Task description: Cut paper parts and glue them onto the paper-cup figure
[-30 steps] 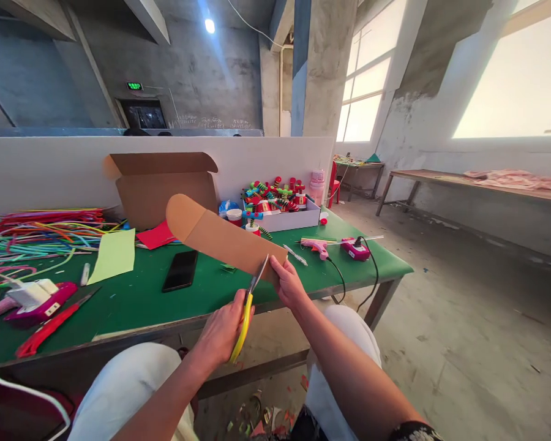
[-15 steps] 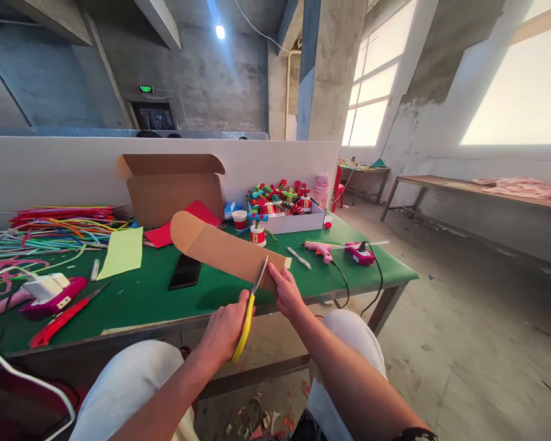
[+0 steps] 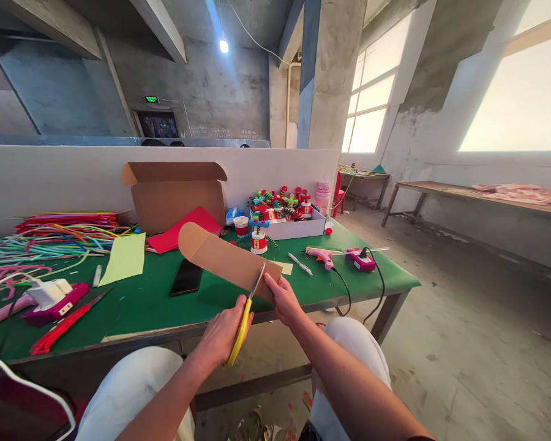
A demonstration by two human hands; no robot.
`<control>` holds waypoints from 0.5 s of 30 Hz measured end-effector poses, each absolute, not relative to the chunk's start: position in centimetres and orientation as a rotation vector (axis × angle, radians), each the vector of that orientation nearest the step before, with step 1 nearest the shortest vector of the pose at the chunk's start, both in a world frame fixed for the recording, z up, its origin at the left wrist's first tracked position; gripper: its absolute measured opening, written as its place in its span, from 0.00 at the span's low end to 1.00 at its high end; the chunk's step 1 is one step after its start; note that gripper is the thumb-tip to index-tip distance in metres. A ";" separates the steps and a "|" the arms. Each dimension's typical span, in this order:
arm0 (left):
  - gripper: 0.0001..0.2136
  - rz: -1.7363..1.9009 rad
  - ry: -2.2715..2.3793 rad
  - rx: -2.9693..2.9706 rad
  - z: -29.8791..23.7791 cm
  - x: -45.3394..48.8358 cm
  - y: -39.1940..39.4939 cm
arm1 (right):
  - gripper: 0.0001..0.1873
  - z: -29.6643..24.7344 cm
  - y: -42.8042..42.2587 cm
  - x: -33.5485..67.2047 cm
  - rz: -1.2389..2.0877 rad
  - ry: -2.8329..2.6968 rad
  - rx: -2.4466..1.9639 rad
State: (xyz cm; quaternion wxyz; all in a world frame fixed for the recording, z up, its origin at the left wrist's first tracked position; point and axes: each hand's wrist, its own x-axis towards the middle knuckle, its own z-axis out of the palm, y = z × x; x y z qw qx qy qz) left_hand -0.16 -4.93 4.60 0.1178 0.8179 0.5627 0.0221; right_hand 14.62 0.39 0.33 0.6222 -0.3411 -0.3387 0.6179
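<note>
My left hand [image 3: 224, 331] is closed round the yellow handles of a pair of scissors [image 3: 243, 327]. Their blades point up and away and lie across a brown piece of cardboard [image 3: 220, 257] near its right end. That cardboard is a long strip with a rounded, creased flap at its far left end. Fingers and thumb of my right hand [image 3: 282, 299] pinch its right end, close beside the blade tips. The strip is held tilted above the table's front edge. Whether the blades have cut into it, I cannot tell.
On the green table [image 3: 142, 312] lie a black phone [image 3: 186, 278], a red-handled cutter [image 3: 68, 321], pipe cleaners [image 3: 64, 236], a pink glue gun [image 3: 322, 257] and a white pen [image 3: 300, 264]. Behind stand an open cardboard box [image 3: 179, 199], a paper-cup figure [image 3: 259, 240] and a tray [image 3: 294, 228] of similar figures.
The cardboard strip has shifted slightly right and down in view, and the scissors sit a little lower and left. Both hands keep their hold. The camera view has tilted slightly.
</note>
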 end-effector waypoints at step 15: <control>0.07 0.054 1.698 2.470 4.2 -0.8 -4.8 | 0.24 -0.1 0.3 14.0 1.426 -0.810 -0.874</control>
